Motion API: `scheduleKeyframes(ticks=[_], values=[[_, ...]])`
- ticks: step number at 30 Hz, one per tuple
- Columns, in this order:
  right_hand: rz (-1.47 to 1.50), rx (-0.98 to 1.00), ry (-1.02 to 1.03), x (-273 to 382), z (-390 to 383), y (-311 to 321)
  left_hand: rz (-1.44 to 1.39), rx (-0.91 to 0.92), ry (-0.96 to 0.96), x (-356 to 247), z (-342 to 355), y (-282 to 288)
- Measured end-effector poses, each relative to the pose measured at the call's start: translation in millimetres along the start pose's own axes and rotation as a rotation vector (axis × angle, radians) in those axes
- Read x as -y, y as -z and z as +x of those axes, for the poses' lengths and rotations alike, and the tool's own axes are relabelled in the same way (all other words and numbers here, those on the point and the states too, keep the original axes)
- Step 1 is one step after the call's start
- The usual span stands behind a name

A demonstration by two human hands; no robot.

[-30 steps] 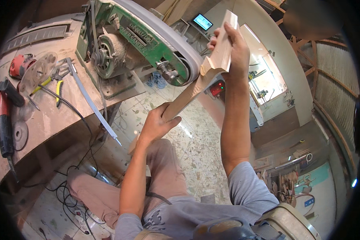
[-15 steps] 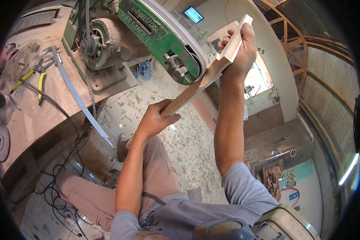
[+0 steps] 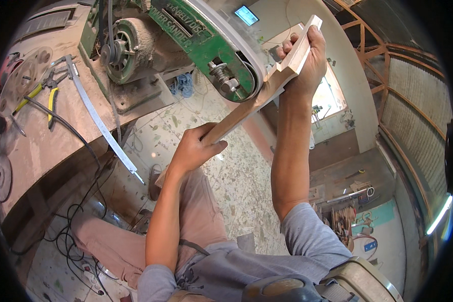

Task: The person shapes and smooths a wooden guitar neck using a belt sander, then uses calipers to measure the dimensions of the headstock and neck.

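My left hand [image 3: 196,147] is closed round the lower stretch of a long, pale wooden piece [image 3: 241,116]. My right hand [image 3: 308,64] grips its thicker, stepped upper end, fingertips curled over the far side. Near the middle, the wood's shaped notch lies against or very close to the rounded end of the grey sanding belt [image 3: 252,52] on a green belt sander [image 3: 199,53]; contact is hard to confirm. The sander's dusty motor [image 3: 148,53] sits behind, to the left.
A workbench [image 3: 35,146] at left carries pliers [image 3: 52,105], a grey strip [image 3: 98,116], discs and cables. Blue cloth [image 3: 182,85] lies under the sander. Black cords [image 3: 73,231] loop on the floor. A lit screen [image 3: 246,15] and shelves of offcuts [image 3: 341,224] stand beyond.
Since a second ago my view has swung, shifting the room and bench. The wood has moved slightly right relative to the belt's end and stays in both hands; little differs from half a second ago.
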State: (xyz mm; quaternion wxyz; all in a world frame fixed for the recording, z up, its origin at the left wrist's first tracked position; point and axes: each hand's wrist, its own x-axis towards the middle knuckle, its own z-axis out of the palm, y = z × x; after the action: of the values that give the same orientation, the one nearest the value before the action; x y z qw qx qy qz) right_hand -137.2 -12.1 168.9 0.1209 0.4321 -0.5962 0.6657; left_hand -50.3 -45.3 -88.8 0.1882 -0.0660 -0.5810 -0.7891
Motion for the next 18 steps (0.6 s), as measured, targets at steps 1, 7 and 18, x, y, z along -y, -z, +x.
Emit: scheduleKeyframes(ticks=[1,7,18], values=[[-0.067,-0.026,0.035,-2,0,0,-0.022,0.020,0.011,4,3,0],[-0.226,-0.087,0.091,-5,7,-4,-0.115,0.054,-0.006,20,12,-8],[0.073,0.126,-0.065,-6,14,10,-0.015,-0.165,-0.057,-5,-14,-21]])
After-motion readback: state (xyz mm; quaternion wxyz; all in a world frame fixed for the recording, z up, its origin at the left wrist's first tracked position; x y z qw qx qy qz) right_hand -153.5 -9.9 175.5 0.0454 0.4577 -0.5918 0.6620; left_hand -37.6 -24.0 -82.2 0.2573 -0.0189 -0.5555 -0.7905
